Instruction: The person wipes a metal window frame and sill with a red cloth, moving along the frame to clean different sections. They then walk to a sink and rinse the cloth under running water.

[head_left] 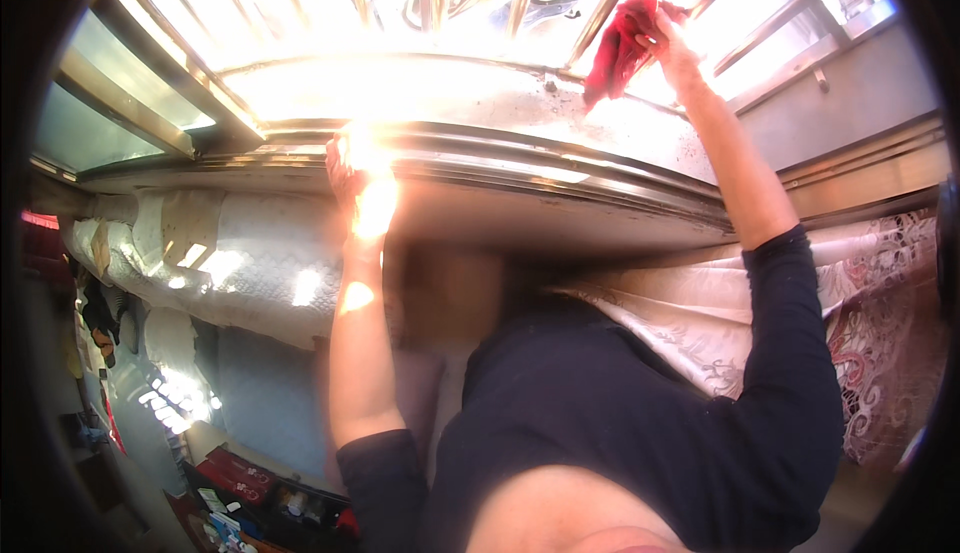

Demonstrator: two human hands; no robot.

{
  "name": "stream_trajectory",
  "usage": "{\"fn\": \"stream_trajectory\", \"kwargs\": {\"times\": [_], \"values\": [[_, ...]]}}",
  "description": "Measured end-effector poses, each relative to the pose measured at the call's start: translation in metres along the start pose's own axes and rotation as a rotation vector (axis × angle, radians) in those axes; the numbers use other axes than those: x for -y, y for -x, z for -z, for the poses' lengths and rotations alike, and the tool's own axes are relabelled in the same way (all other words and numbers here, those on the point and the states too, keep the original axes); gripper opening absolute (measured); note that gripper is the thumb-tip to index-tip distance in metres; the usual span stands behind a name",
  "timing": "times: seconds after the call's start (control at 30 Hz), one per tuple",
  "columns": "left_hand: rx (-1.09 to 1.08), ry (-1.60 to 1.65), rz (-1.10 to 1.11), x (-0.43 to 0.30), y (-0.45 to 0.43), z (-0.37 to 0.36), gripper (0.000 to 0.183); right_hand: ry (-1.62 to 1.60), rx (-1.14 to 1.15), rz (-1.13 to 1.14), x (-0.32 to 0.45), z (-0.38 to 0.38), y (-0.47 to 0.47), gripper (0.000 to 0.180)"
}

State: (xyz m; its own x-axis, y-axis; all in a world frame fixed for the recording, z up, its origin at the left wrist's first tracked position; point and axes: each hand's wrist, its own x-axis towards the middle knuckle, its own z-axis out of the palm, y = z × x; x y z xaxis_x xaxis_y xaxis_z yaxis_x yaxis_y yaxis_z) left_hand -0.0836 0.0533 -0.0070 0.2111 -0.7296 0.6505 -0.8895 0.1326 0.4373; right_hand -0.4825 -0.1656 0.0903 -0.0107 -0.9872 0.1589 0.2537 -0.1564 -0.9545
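Observation:
A crumpled red cloth is in my right hand, held up at the metal window bars on the far right. Its lower end hangs over the pale outer sill, where dark specks of dirt show. My left hand is at the metal sliding-window track along the sill's inner edge. Strong sunlight washes out most of that hand, so its fingers and exact contact are hidden.
Sliding glass panes stand at the left. A patterned lace curtain hangs at the right, near my body. Below left are a quilted white cover and a dark table with red boxes. Through the bars, a vehicle partly shows.

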Motion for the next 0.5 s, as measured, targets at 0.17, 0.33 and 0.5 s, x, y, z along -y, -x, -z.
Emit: {"fn": "stream_trajectory", "kwargs": {"times": [0.17, 0.33, 0.5], "values": [[0.009, -0.042, 0.042, 0.001, -0.003, -0.004, 0.037, 0.347, 0.072, 0.238, 0.034, -0.008, 0.032, 0.033], [-0.013, -0.022, 0.013, 0.004, -0.001, -0.003, 0.037, 0.833, 0.293, -0.015, 0.037, -0.045, 0.129, 0.042], [-0.005, 0.124, 0.082, 0.006, 0.002, -0.006, 0.038, 1.228, 0.784, -0.128, 0.018, -0.042, 0.159, 0.063]]}}
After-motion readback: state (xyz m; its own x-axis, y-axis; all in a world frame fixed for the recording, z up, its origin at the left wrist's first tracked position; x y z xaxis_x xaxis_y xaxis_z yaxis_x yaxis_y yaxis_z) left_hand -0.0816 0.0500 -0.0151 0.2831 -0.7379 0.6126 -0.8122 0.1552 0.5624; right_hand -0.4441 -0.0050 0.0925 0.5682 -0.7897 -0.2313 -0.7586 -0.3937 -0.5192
